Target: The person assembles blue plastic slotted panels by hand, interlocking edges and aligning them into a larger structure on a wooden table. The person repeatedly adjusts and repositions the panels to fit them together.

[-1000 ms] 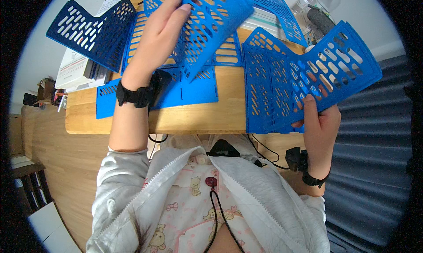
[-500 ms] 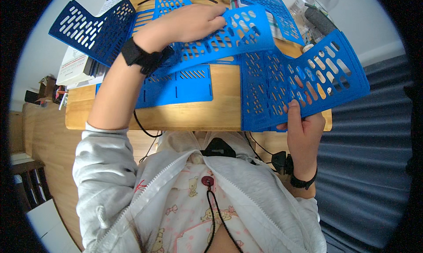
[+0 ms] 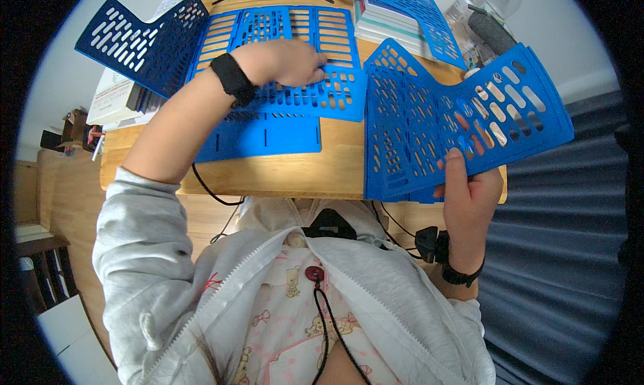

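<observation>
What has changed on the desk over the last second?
The left hand has come down and rightward, lowering its blue panel from raised and steeply tilted to low over the flat sheet. Whether it still grips the panel is unclear. The right hand keeps hold of the folded panel, nearly unchanged.

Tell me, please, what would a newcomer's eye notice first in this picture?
First, probably the bright blue slotted panels spread over the wooden table. In the middle, the left hand reaches across and touches one, while the right hand holds layered blue panels at the table's near edge, on the right. Beyond them, along the right side, hangs a dark blue curtain.
</observation>
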A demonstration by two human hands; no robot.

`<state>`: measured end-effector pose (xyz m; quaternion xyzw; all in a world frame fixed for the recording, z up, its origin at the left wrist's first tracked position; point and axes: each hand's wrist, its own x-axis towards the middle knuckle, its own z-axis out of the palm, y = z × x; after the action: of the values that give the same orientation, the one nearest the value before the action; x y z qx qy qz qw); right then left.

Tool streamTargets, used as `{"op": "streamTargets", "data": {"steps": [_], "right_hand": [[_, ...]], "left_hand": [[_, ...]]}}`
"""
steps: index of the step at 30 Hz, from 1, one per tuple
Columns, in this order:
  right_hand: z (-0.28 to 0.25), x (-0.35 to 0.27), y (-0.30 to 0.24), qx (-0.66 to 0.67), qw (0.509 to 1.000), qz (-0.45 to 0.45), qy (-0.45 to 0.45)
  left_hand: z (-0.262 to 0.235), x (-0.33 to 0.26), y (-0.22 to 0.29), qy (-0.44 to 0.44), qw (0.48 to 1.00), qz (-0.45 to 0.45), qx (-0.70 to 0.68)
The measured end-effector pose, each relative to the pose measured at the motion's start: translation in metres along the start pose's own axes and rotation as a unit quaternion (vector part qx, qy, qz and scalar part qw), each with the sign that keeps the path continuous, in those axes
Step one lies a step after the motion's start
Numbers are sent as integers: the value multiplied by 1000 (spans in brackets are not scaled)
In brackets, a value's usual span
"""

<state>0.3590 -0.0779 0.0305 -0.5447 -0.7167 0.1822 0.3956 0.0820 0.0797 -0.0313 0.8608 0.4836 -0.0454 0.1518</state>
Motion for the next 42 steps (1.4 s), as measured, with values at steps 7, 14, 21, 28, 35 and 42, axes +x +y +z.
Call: {"op": "streamTargets", "data": {"steps": [7,14,21,28,35,42], "right_hand": [[-10,15,-15,49,997,60,-21],[-19,43,-17,49,997,56,-16],[-24,57,-19,54,996,58,-45],[-18,43,-24,101,987,121,-15],[9,4,8,162,985,32,47],[35,-27,36,104,988,73,-89]], "left_hand": [[1,-6,16,-41,995,-4,86],[-9,13,9,75,994,75,15],[-18,80,16,242,948,165,-125],[-22,113,28,142,958,188,-166],[-13,116,34,185,953,201,-129],[-6,118,39,213,959,165,-85]]}}
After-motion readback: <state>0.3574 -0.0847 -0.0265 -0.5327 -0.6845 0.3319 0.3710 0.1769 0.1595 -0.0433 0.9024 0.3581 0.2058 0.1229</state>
